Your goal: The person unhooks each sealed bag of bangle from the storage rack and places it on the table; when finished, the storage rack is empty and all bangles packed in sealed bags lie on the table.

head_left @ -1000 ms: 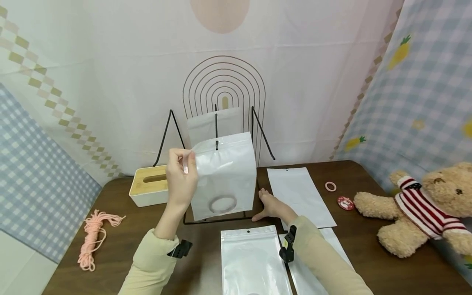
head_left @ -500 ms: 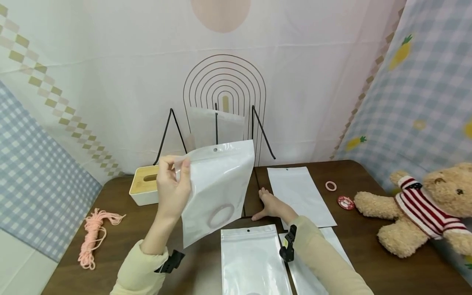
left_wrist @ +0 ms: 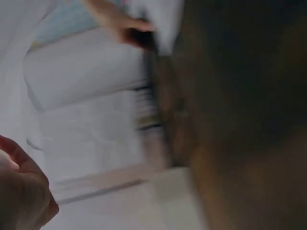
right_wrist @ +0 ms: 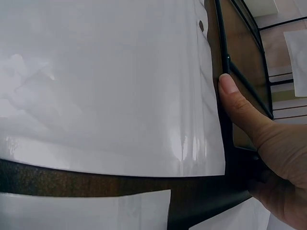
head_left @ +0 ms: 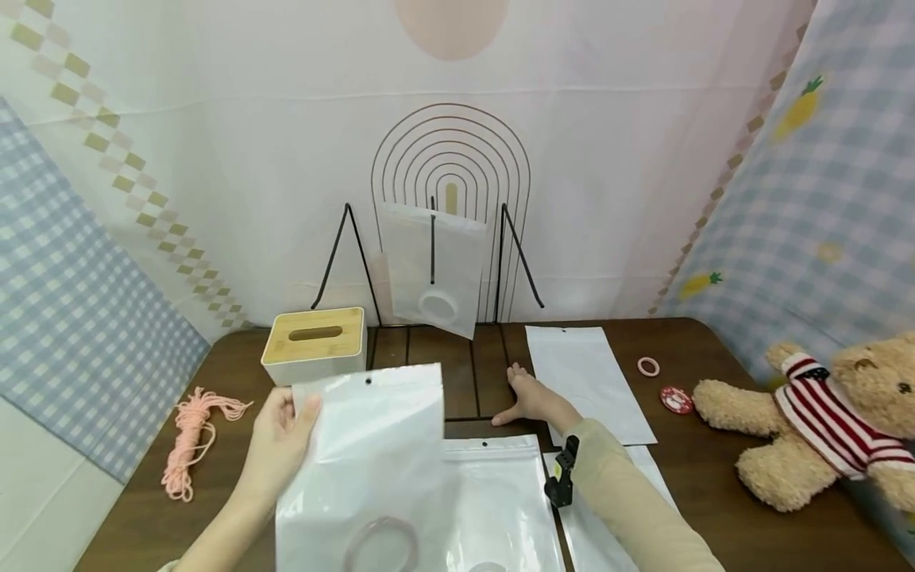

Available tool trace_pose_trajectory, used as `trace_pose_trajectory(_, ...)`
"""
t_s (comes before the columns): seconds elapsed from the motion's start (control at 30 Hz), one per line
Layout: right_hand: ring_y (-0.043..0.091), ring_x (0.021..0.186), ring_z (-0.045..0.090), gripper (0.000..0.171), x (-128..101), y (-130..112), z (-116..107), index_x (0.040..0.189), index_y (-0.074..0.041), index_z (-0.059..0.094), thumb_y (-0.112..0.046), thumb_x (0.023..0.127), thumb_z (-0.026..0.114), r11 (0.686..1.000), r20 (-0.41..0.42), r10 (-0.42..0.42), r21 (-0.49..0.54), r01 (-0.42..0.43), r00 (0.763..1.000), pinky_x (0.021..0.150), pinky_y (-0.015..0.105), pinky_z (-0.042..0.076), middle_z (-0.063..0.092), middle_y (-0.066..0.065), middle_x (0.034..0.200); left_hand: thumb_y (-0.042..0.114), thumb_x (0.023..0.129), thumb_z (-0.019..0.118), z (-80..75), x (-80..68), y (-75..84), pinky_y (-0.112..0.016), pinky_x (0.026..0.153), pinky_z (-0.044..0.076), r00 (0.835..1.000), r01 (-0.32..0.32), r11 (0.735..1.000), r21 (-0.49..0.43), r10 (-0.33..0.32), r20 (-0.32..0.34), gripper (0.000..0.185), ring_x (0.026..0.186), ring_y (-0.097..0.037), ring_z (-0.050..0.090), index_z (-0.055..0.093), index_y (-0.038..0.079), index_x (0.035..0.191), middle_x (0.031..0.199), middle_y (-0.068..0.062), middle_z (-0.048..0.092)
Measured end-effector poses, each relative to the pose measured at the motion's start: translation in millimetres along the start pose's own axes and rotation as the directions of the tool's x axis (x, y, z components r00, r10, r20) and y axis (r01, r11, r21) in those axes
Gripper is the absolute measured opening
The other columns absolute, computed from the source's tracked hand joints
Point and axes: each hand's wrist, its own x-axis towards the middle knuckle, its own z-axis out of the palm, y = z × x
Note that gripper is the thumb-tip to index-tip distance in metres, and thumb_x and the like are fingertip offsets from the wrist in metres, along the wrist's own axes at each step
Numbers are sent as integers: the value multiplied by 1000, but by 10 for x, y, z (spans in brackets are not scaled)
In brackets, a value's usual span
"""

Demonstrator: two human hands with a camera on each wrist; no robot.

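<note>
My left hand [head_left: 282,445] pinches the upper left corner of a white zip-lock pouch [head_left: 364,445], a round ring faintly visible through its lower part. The pouch hangs low at the front and overlaps another white pouch [head_left: 500,492] lying on the table. On the black wire display rack [head_left: 472,373], my right hand [head_left: 532,397] rests at the right side of the base with fingers spread. In the right wrist view its thumb [right_wrist: 232,88] lies along the black wire. One more white pouch [head_left: 429,254] with a ring inside hangs on the rack's middle hook. The left wrist view is blurred.
Two more white pouches lie on the right, one behind [head_left: 589,389] and one under the right forearm. A pink ring [head_left: 648,366], red-and-white chip [head_left: 676,400] and teddy bear [head_left: 829,421] sit beyond. At left are a tissue box [head_left: 314,349] and pink rope [head_left: 189,445].
The left hand has taken the front pouch off the rack's middle hook and brought it down toward the body, uncovering the pouch behind. My right hand stays on the rack's base.
</note>
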Motion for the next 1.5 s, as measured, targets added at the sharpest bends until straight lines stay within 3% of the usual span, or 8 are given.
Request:
trace_pose_trajectory(0.1, 42, 138, 11, 104, 10, 3, -19, 139, 14, 18, -35, 69, 77, 1000, -8, -1, -23, 1, 1000, 111, 50, 22, 8, 31, 148, 12, 94, 49, -181, 3, -384, -19, 55, 44, 978, 176, 957, 231, -197, 72, 19, 61, 0, 50, 43, -6, 101, 75, 3, 57)
trace_pose_trajectory(0.2, 42, 138, 12, 105, 21, 8, -34, 139, 14, 17, -36, 69, 77, 999, -7, -3, -39, 3, 1000, 111, 50, 22, 8, 31, 148, 13, 95, 47, -313, -2, -678, -22, 59, 44, 944, 228, 892, 391, -300, 135, 22, 67, -7, 51, 43, -7, 102, 84, -10, 60)
trace_pose_trajectory(0.57, 42, 138, 12, 104, -6, 9, 22, 139, 14, 18, -34, 69, 77, 1000, -12, 6, -15, -6, 1000, 110, 50, 23, 9, 31, 148, 8, 89, 49, -204, -107, -917, -44, 72, 47, 930, 88, 798, 596, -281, 239, 22, 86, -33, 58, 42, -11, 96, 90, -25, 57)
trace_pose_trajectory(0.73, 42, 138, 14, 103, -13, 2, 31, 139, 15, 19, -33, 69, 78, 1000, -31, -7, -3, 7, 999, 110, 51, 24, 11, 31, 148, 9, 85, 55, -167, -29, -897, -42, 61, 50, 915, -30, 717, 697, -261, 307, 37, 76, -34, 60, 42, -22, 99, 85, -29, 57)
trace_pose_trajectory(0.9, 42, 138, 14, 103, -2, -1, 29, 139, 14, 19, -33, 69, 77, 1000, -27, -2, -7, 2, 1000, 110, 50, 24, 10, 31, 148, 16, 84, 60, -105, 111, -759, -50, 74, 49, 907, -101, 641, 761, -255, 335, 49, 93, -42, 56, 44, -19, 113, 103, -31, 53)
trace_pose_trajectory(1.0, 40, 138, 13, 103, 0, 2, 42, 139, 14, 19, -34, 69, 77, 1000, -28, 5, -8, -5, 1000, 110, 49, 23, 10, 30, 148, 19, 86, 59, -4, 218, -655, -55, 83, 45, 909, -136, 653, 745, -217, 356, 52, 106, -46, 49, 42, -14, 121, 113, -31, 49)
trace_pose_trajectory(1.23, 41, 138, 13, 103, 3, 6, 68, 139, 14, 19, -34, 69, 77, 1000, -25, 0, -2, 0, 1000, 110, 50, 23, 10, 31, 148, 21, 91, 53, 298, 562, -422, -54, 94, 40, 902, -208, 754, 622, -97, 420, 51, 116, -44, 44, 38, -10, 128, 124, -31, 44)
trace_pose_trajectory(1.5, 41, 138, 13, 103, 3, 12, 46, 139, 14, 20, -35, 69, 77, 1000, -36, -3, -14, 2, 999, 111, 49, 23, 10, 31, 148, 23, 93, 50, 637, 975, -155, -51, 97, 38, 928, -219, 857, 466, 36, 371, 49, 116, -41, 43, 37, -9, 127, 125, -30, 42)
